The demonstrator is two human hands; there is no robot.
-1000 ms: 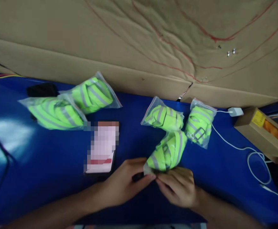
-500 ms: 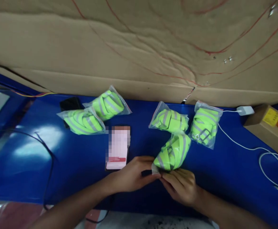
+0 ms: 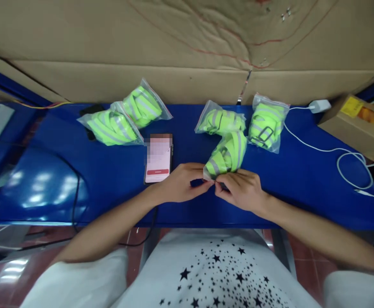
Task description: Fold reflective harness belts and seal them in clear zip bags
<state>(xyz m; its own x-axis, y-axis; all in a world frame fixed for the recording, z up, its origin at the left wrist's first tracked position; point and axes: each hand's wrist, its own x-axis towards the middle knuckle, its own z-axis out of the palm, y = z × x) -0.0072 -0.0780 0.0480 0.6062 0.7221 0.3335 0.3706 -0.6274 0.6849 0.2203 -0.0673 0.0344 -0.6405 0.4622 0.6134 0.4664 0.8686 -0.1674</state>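
A clear plastic bag with a rolled lime-green and grey reflective strap (image 3: 228,153) is between my hands, its near edge pinched at both sides. My left hand (image 3: 187,182) grips the left corner between thumb and fingers. My right hand (image 3: 240,188) pinches the same edge just to the right, fingertips close to the left ones. Behind it lies another bagged strap (image 3: 220,121), touching it. To the right is a bagged strap with a dark metal buckle (image 3: 268,124). Two more bagged straps (image 3: 111,127) (image 3: 143,106) overlap at the left.
A lit phone (image 3: 157,159) lies left of my hands on the blue table (image 3: 187,216). At the right are a white charger (image 3: 319,105) with a coiled cable and an open cardboard box (image 3: 350,124). A black cable (image 3: 77,192) hangs over the left front edge.
The camera view has tilted down, so the table sits higher in the picture and the shirt shows. Both hands keep their pinch on the bag's edge, with the fingertips slightly shifted.
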